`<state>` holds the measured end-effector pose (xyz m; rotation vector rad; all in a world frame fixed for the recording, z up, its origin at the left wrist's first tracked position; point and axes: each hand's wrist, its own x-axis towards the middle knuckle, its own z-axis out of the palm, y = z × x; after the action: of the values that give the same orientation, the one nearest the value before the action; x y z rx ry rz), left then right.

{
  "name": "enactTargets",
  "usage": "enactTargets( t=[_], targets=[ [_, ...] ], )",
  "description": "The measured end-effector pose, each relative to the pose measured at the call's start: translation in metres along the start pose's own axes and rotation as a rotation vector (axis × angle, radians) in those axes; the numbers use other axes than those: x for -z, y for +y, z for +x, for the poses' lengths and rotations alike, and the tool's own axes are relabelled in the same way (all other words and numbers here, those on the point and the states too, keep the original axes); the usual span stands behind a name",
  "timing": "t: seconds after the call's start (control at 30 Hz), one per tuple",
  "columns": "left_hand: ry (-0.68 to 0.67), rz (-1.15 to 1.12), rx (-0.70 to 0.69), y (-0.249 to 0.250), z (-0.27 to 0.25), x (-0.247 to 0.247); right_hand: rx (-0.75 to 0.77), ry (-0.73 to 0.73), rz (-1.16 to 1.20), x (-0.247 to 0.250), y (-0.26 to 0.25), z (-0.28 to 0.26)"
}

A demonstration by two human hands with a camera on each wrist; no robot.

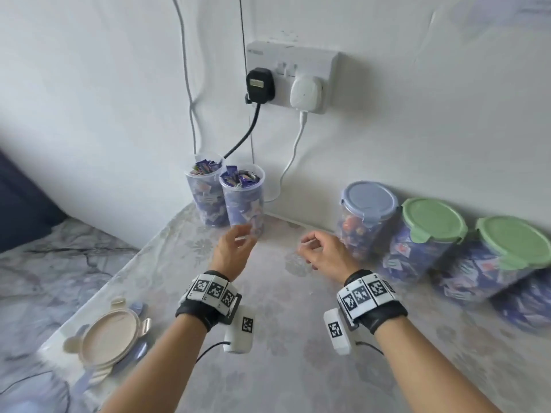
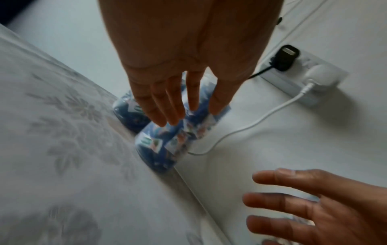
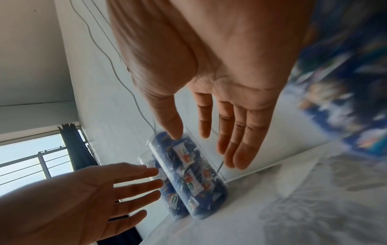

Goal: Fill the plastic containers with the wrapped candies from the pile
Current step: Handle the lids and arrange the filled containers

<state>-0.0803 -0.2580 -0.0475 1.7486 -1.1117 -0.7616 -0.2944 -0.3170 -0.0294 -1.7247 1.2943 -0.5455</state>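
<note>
Near the two filled containers point(image 1: 226, 195) — left hand point(image 1: 232, 251) and right hand point(image 1: 323, 253) hover, fingers loosely spread, holding nothing.

Two upright candy-filled containers point(image 1: 243, 201)

A lived-in home room: a floral cloth-covered table point(image 1: 298, 338) stands against a white wall with a double socket point(image 1: 290, 76), beside a bed point(image 1: 50, 263) and a curtained window point(image 3: 31, 159).
</note>
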Motion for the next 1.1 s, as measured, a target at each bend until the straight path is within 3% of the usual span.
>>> enactTargets(
  t=[0.17, 0.3, 0.5, 0.8, 1.1],
  targets=[
    [0.050, 0.051, 0.065, -0.012, 0.047, 0.044, 0.001, 0.016, -0.016, -0.052, -0.038, 0.065],
    [-0.076, 0.081, 0.028, -0.016, 0.074, 0.051, -0.033, 0.020, -0.036, -0.071, -0.053, 0.097],
    [-0.136, 0.102, -0.031, -0.037, 0.094, 0.039, -0.015, -0.025, 0.023, -0.084, -0.055, 0.113],
    [-0.144, 0.199, -0.184, -0.023, 0.058, 0.043, 0.049, -0.041, 0.019, -0.075, -0.057, 0.075],
    [-0.215, 0.121, -0.288, -0.016, -0.035, 0.062, 0.104, -0.009, 0.088, -0.074, -0.045, -0.014]
  ],
)
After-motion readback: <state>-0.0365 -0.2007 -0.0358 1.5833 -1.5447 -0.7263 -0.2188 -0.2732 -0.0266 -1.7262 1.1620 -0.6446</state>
